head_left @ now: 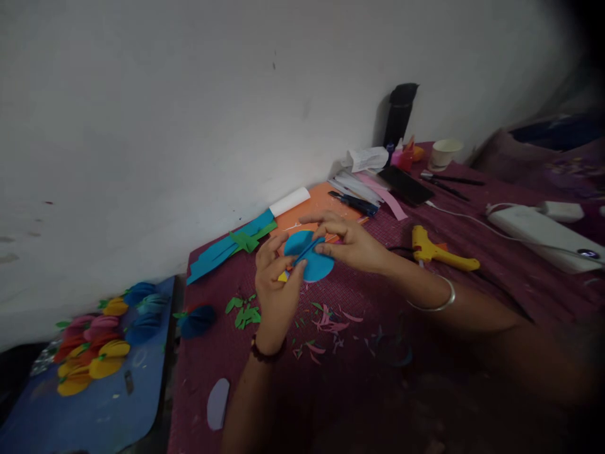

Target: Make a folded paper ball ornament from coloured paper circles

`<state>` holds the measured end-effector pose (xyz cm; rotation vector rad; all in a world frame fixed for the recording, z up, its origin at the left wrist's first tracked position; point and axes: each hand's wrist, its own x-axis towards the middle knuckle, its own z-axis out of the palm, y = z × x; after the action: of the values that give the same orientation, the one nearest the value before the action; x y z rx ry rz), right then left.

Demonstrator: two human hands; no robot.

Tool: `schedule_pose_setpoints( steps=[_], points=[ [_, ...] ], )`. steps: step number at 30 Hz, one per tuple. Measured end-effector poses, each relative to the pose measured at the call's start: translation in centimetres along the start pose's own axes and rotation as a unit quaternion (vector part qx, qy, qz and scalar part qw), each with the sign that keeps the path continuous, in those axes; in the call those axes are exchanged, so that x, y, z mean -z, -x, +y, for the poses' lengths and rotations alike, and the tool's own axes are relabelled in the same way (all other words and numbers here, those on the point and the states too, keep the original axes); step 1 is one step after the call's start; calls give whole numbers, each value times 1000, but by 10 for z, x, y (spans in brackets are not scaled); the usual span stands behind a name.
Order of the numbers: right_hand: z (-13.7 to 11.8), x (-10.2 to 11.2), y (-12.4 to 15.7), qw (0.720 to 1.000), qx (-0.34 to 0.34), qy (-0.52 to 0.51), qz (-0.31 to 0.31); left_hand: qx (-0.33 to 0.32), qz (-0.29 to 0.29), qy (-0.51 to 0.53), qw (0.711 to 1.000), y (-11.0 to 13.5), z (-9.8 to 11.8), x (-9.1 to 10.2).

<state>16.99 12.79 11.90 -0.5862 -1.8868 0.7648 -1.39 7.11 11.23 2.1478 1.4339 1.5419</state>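
Note:
Both my hands hold a blue paper circle (316, 263) above a maroon cloth-covered table (378, 353). My left hand (275, 284) pinches its left edge with curled fingers. My right hand (347, 243) grips the right side, thumb and fingers closed on the paper, a silver bangle on that wrist. The circle is creased along a diagonal fold. A small yellow scrap shows just under it.
Green and pink paper scraps (326, 318) lie below my hands. A yellow glue gun (437, 251) lies to the right, a white power bank (539, 233) with cable beyond. Orange and blue paper sheets (227, 249), scissors (354, 202), a cup (444, 153) sit near the wall. Paper fruits (101, 340) rest on a blue board at left.

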Motion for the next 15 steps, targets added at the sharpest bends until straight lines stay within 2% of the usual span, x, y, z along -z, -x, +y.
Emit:
schedule_pose_setpoints(
  steps=[3, 6, 8, 10, 13, 15],
  points=[
    [7, 28, 3, 998, -24, 62, 10, -92, 25, -74, 993, -1, -1, 5],
    [16, 81, 26, 974, -72, 207, 60, -107, 49, -74, 990, -1, -4, 8],
    [19, 117, 56, 937, -135, 311, 80, -79, 45, -55, 994, -1, -7, 8],
    [20, 142, 93, 897, -217, 384, 30, -34, 40, -22, 998, -2, -10, 6],
    [24, 154, 145, 868, -266, 419, -2, 60, -1, 67, 996, -4, -13, 1],
    [31, 151, 168, 861, -279, 425, -19, 151, -56, 153, 975, -4, -13, -3]
  ],
)
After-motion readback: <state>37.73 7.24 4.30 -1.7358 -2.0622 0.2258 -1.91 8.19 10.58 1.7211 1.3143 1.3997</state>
